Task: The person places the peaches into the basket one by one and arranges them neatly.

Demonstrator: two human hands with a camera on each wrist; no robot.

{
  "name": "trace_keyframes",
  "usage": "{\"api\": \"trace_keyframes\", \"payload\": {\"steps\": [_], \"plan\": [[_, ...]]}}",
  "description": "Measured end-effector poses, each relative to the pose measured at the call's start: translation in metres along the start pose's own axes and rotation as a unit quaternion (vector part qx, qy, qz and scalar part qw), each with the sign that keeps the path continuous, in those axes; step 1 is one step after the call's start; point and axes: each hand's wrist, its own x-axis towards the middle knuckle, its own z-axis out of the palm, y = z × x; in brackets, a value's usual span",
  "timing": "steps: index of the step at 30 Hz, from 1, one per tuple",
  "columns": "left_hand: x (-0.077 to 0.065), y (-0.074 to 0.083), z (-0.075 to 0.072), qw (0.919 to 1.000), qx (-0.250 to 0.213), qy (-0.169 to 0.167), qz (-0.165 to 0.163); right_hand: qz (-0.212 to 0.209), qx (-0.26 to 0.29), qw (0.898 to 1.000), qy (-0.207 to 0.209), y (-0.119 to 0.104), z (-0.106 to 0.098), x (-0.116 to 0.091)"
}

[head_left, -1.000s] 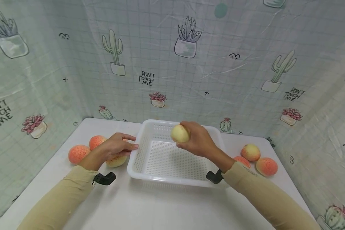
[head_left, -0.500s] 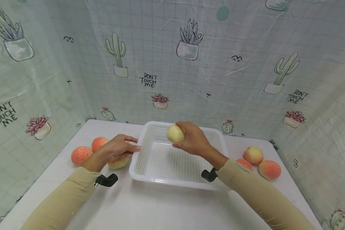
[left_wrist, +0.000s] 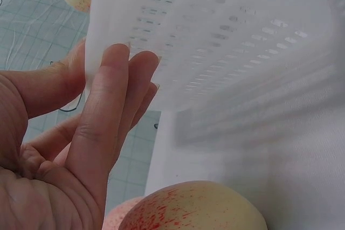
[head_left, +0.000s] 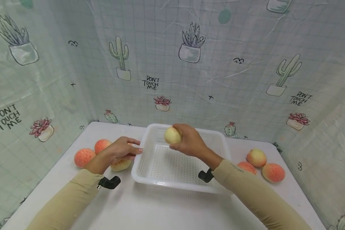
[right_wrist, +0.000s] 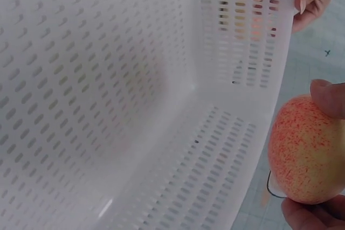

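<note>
A white perforated plastic basket (head_left: 172, 188) stands in the middle of the table. My left hand (head_left: 122, 149) pinches its left rim, thumb on the rim and fingers along the outer wall (left_wrist: 178, 36), as the left wrist view shows. Over the back part of the basket, my right hand (head_left: 189, 140) grips a pale yellow peach (head_left: 172, 135) between thumb and fingers. Its red-speckled side shows in the right wrist view, close to the basket's rim. A yellow peach (head_left: 121, 164) lies beneath my left hand, partly hidden by it.
Two pink peaches (head_left: 84, 157) lie at the left beside my left forearm. Three more peaches (head_left: 256, 157) sit right of the basket, one partly behind the right sleeve. A plant-printed curtain (head_left: 172, 64) encloses the white table (head_left: 161, 210) at the back and sides.
The right hand has moved a little left over the basket with the peach. My left hand stays on the rim. The head view has shifted slightly.
</note>
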Motion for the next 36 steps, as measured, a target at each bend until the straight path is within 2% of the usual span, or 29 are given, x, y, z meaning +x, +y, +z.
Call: {"api": "trace_keyframes", "payload": {"steps": [14, 21, 28, 36], "plan": [[0.001, -0.002, 0.000, 1.0000, -0.004, 0.004, -0.006, -0.015, -0.012, 1.000, -0.024, -0.001, 0.024, 0.006], [-0.001, -0.001, 0.001, 0.9999, 0.002, 0.011, -0.010, -0.008, -0.018, 0.999, -0.040, 0.000, 0.032, 0.012], [-0.001, -0.003, 0.000, 0.9999, -0.013, -0.001, -0.004, -0.021, -0.028, 0.998, -0.043, 0.005, 0.039, 0.016], [0.000, -0.003, -0.002, 0.9997, -0.023, -0.009, 0.003, -0.044, -0.052, 0.995, -0.070, 0.011, 0.049, 0.021]]}}
